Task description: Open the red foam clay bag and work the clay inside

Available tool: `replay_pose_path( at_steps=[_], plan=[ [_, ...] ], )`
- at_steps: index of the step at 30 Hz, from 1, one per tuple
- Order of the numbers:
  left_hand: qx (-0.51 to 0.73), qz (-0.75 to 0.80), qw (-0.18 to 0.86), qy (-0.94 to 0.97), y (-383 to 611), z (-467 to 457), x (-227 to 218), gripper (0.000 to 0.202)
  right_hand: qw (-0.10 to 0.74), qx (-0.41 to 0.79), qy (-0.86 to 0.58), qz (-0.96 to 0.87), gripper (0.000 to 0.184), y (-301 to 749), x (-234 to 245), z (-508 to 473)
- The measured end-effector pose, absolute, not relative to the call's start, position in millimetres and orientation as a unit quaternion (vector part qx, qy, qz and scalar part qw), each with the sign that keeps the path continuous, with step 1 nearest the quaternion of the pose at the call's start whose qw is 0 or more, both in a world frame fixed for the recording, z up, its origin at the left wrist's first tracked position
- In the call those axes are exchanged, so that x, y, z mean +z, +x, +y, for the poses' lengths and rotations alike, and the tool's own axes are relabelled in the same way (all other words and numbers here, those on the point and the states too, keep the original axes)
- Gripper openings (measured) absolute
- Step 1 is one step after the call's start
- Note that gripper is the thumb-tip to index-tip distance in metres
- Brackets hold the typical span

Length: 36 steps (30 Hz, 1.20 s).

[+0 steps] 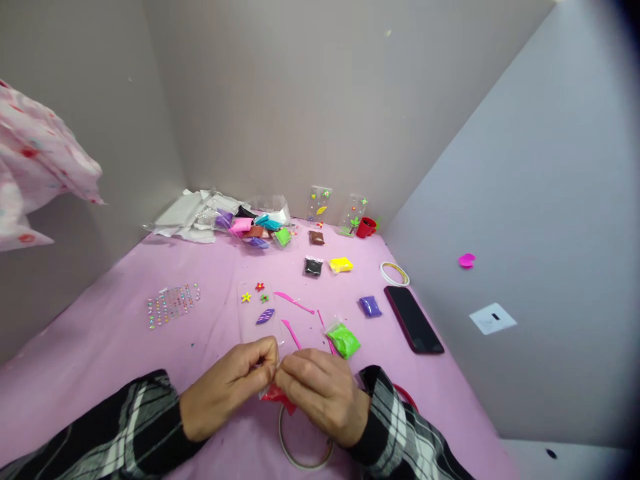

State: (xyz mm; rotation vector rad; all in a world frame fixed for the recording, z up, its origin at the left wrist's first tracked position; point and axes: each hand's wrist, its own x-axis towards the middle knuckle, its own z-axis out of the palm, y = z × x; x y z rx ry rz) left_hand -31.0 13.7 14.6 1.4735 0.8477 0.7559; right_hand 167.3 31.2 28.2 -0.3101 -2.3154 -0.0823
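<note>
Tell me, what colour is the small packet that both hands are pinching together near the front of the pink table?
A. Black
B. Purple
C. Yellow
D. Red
D. The left hand and right hand meet on a red packet, which shows just below the fingers; the yellow packet, purple packet and black packet lie untouched farther back.
</note>
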Motion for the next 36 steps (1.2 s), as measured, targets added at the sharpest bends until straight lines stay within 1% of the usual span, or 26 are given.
replay_pose_path(
  at_steps=[3,7,15,19,23,26,29,30,31,33,34,35,36],
  plan=[
    [0.301,0.376,0.570,0.666,-33.1,13.7,18.3,0.022,0.370,-0.040,-0.114,-0.921,0.016,167.3,27.1,30.7],
    [0.276,0.367,0.577,0.675,-35.4,14.5,21.6,0.021,0.355,-0.022,-0.111,-0.928,0.015,166.7,26.4,29.0],
    [0.251,0.383,0.539,0.707,-36.1,14.2,24.6,0.021,0.340,-0.013,-0.098,-0.935,0.013,164.7,30.7,25.2],
    [0.243,0.384,0.523,0.721,-36.5,12.9,27.5,0.022,0.328,-0.002,-0.087,-0.941,0.016,164.7,31.1,24.7],
    [0.243,0.401,0.514,0.718,-39.0,14.2,28.1,0.024,0.333,0.003,-0.078,-0.940,0.015,164.1,36.3,19.0],
    [0.269,0.399,0.553,0.680,-40.1,16.0,28.9,0.024,0.343,0.037,-0.084,-0.935,0.015,164.1,43.1,13.6],
    [0.319,0.365,0.613,0.624,-39.4,17.5,30.1,0.027,0.401,0.094,-0.136,-0.901,0.018,166.3,46.0,13.4],
    [0.339,0.360,0.617,0.611,-39.0,18.1,30.1,0.028,0.413,0.108,-0.165,-0.889,0.024,167.4,45.5,14.8],
    [0.357,0.359,0.615,0.605,-38.5,18.7,29.8,0.030,0.418,0.118,-0.197,-0.879,0.036,168.7,44.1,16.6],
    [0.382,0.362,0.610,0.593,-37.9,19.8,28.1,0.033,0.397,0.148,-0.262,-0.867,0.075,171.0,39.6,20.7],
    [0.391,0.362,0.609,0.588,-37.7,20.2,27.0,0.034,0.380,0.168,-0.288,-0.863,0.091,172.0,36.9,22.5],
    [0.399,0.363,0.609,0.581,-37.6,20.4,25.9,0.035,0.362,0.190,-0.306,-0.860,0.100,172.7,34.3,24.0],
    [0.408,0.365,0.610,0.573,-37.5,20.5,25.0,0.035,0.344,0.211,-0.317,-0.858,0.102,173.2,32.1,25.0]
  ],
)
